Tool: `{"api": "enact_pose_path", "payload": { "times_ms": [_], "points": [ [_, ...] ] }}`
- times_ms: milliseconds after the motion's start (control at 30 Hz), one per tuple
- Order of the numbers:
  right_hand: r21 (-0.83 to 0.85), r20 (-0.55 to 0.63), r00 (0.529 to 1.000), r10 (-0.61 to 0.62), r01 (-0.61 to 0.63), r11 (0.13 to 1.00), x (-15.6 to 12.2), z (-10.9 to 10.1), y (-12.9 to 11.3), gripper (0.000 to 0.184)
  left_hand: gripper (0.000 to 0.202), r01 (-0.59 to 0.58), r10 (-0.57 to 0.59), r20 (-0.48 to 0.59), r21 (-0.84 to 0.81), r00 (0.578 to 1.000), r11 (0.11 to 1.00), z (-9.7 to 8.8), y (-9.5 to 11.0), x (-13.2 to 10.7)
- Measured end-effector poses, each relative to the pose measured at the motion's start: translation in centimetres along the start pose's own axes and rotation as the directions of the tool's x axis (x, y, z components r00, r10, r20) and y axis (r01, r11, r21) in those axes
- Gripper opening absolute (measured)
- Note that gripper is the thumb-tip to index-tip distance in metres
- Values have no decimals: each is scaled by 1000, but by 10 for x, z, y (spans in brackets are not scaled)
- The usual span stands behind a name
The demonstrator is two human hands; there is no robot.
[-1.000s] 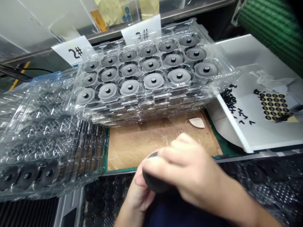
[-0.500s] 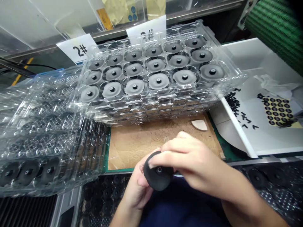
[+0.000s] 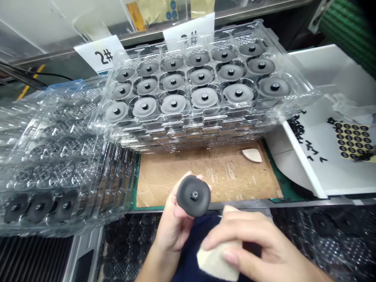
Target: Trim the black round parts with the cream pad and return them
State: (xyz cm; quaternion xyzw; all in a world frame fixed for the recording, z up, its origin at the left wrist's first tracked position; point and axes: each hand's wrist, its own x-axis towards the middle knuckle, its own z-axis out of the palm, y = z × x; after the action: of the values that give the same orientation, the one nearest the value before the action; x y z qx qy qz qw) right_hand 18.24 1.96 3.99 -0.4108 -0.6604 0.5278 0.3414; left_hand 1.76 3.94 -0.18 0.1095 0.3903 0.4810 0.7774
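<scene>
My left hand grips a black round disc by its rim, its dished face and small central stub turned up toward me. My right hand is apart from the disc, lower and to the right. Between its thumb and fingers is a pale cream pad, either cloth or foam; I cannot tell which. Beyond both hands lies a brown cardboard sheet with a small off-white curved piece on it.
A stack of clear plastic trays holding similar discs stands behind the cardboard. More clear trays are stacked at left. On the right, a white bin contains small black parts and a sheet of round stickers.
My right hand has left the disc, moving down and right, and the cream pad now shows in it. My left hand still holds the disc, now facing up more fully.
</scene>
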Motion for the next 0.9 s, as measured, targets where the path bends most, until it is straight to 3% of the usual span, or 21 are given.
{"api": "enact_pose_path", "payload": {
  "times_ms": [133, 267, 333, 433, 533, 600, 667, 733, 833, 900],
  "points": [
    [289, -158, 964, 212, -160, 944, -9, -6, 23, 17, 54, -30, 31, 24, -19, 999, 999, 2, 0, 0],
    [336, -332, 878, 345, -232, 913, -8, -11, 40, 21, 57, -42, 42, 34, -14, 999, 999, 4, 1, 1],
    [241, -431, 854, 290, -200, 950, -3, -10, 35, 22, 59, -45, 45, 15, 7, 999, 999, 6, 0, 0],
    [-38, -526, 849, 48, -80, 996, 9, -2, 15, 27, 65, -62, 62, 5, 49, 998, 997, 9, -2, -2],
    [-334, -367, 888, -276, 152, 930, 22, 8, -3, 29, 63, -55, 55, 6, 105, 998, 993, 8, -4, -4],
    [-366, -168, 942, -289, 213, 906, 29, 10, -9, 26, 53, -54, 55, -7, 116, 998, 992, 3, -4, -4],
    [-352, -18, 984, -178, 161, 922, 35, 9, -9, 22, 51, -53, 58, -42, 108, 997, 993, -1, -4, -4],
    [-400, -31, 986, -163, 137, 906, 40, 9, -8, 22, 55, -23, 30, -63, 98, 998, 995, -2, -5, -4],
    [-472, -159, 937, -310, 203, 858, 42, 10, -7, 26, 55, 37, -35, -38, 61, 999, 997, 1, -4, -6],
    [-408, -86, 947, -310, 250, 878, 37, 8, -8, 24, 51, 50, -50, -4, 22, 999, 999, 2, 0, -8]
  ]
}}
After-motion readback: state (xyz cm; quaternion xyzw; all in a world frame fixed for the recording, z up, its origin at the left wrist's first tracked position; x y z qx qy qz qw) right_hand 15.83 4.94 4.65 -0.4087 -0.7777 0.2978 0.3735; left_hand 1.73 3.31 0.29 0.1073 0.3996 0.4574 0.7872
